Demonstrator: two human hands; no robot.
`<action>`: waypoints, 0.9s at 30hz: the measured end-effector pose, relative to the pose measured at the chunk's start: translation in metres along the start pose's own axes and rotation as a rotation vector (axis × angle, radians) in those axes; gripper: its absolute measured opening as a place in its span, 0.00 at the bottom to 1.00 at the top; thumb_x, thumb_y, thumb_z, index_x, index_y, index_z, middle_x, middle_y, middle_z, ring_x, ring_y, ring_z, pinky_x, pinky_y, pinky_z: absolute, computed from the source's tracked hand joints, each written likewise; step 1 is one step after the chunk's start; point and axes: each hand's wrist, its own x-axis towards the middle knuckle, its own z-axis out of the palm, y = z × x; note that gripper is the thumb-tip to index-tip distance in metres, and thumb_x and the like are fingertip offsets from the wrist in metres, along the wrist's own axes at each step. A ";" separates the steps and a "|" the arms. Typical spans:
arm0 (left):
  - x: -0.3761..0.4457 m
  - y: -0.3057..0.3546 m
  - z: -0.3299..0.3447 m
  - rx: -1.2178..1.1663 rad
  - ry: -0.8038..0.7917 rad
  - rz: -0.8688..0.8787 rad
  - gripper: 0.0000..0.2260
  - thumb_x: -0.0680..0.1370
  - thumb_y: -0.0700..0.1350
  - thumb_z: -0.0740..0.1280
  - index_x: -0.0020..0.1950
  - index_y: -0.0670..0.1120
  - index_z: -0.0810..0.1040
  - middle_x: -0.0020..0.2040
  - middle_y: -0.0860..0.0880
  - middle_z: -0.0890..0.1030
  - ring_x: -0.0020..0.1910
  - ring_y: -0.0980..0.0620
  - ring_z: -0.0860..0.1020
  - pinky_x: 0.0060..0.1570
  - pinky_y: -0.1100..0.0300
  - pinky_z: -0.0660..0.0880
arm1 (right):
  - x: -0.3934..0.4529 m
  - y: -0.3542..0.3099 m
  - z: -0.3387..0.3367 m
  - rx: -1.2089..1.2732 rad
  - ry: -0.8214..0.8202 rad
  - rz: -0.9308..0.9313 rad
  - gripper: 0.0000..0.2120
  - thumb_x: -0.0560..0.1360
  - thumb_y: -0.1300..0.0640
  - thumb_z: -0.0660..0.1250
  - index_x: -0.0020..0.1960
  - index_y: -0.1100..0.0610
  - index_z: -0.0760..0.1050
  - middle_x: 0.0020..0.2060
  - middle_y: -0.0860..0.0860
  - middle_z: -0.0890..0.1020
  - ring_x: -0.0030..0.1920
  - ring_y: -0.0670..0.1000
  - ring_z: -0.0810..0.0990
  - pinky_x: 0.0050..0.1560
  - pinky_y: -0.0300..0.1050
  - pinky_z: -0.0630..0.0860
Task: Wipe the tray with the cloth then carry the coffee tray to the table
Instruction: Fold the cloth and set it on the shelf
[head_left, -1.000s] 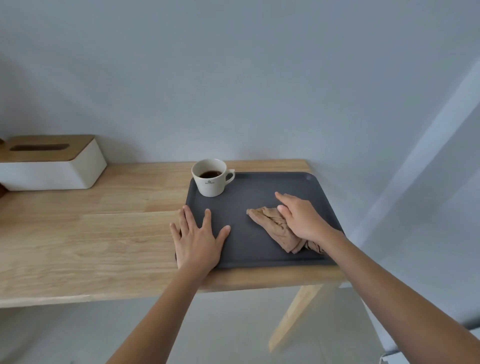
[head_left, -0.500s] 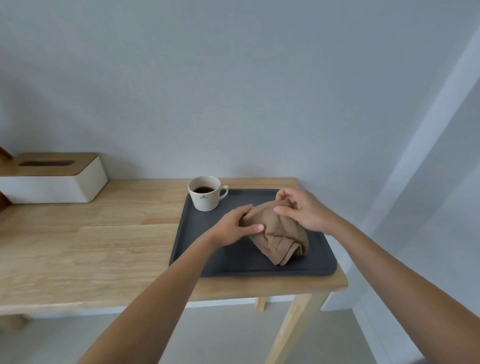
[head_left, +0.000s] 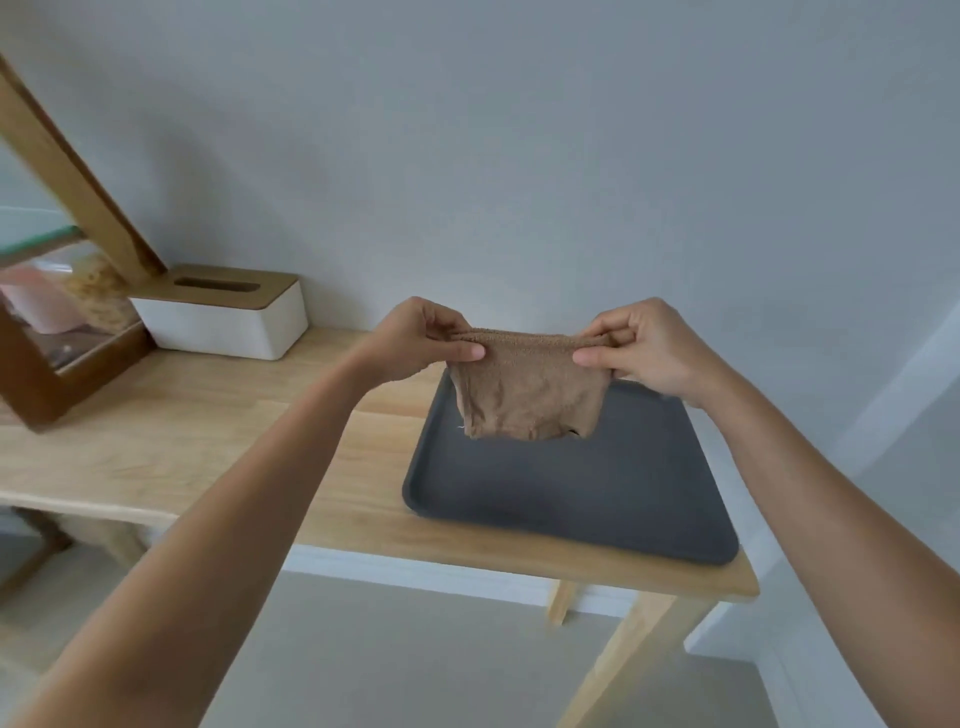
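The left hand was closed in a pinch on the upper left corner of the cloth, thumb on the near face and the fingers curled over the folded top edge. The right hand gripped the upper right corner the same way, thumb pressed against the near side. Between the two hands the top hem was drawn out nearly level, and the rest of the cloth hung down in a soft, slightly crumpled panel, held in the air in front of the wall.

The cloth was light brown, with a nubby, towel-like weave and a thicker band along the top. Its lower edge hung above the far part of the tray, apparently not touching it. The tray was dark grey, matte and rectangular, with rounded corners and a low raised rim, and lay flat at the right end of the pale wooden table, its near right corner close to the table's edge. The cloth and hands hid the tray's far edge.

Farther left on the table, against the wall, stood a white tissue box with a slotted wooden lid.
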 end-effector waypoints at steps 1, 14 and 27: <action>-0.005 -0.004 -0.013 0.013 0.016 -0.017 0.10 0.73 0.44 0.74 0.42 0.37 0.81 0.34 0.45 0.82 0.35 0.58 0.77 0.40 0.66 0.73 | 0.008 -0.007 0.011 0.019 0.001 -0.020 0.07 0.69 0.60 0.76 0.46 0.56 0.83 0.39 0.55 0.87 0.41 0.50 0.84 0.46 0.48 0.82; -0.060 -0.095 -0.155 0.111 0.247 -0.116 0.07 0.66 0.48 0.78 0.43 0.51 0.87 0.46 0.52 0.86 0.46 0.52 0.81 0.54 0.54 0.72 | 0.099 -0.066 0.175 0.002 0.062 -0.172 0.06 0.68 0.60 0.76 0.43 0.53 0.84 0.37 0.46 0.85 0.40 0.43 0.83 0.49 0.39 0.79; -0.103 -0.181 -0.124 0.630 -0.366 -0.091 0.42 0.63 0.74 0.61 0.75 0.62 0.60 0.79 0.58 0.55 0.79 0.54 0.47 0.77 0.46 0.47 | 0.057 -0.018 0.256 -0.651 -0.478 -0.004 0.47 0.68 0.32 0.65 0.77 0.56 0.55 0.78 0.53 0.54 0.78 0.52 0.49 0.76 0.59 0.43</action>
